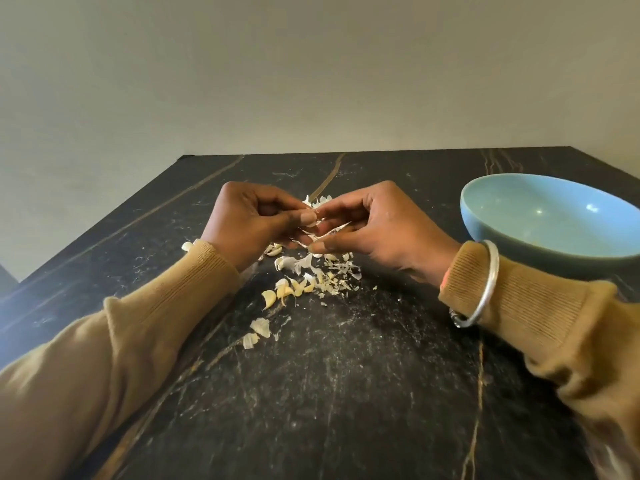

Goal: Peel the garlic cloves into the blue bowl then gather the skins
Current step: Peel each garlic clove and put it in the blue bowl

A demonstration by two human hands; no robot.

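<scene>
Your left hand [249,220] and right hand [375,228] both pinch one garlic clove [317,224] over the loose skins [325,271]; the blue bowl [540,220] lies to the right, nearest your right hand.

Table [346,393]: fills the near view, its far edge at the wall [311,81].
Bowl [502,237]: on the table at the right, behind the right wrist, well apart from the skins.
Hands: left hand [254,220] and right hand [377,226] meet above mid-table, left of the bowl.
Clove [310,218]: pinched between both hands' fingertips, over the skins.
Skins [329,268]: heaped on the table under and just before the hands.
Loose cloves [277,294]: on the table, left of the skins, trailing toward the person.
Lone clove [187,246]: just left of the left cuff.
</scene>
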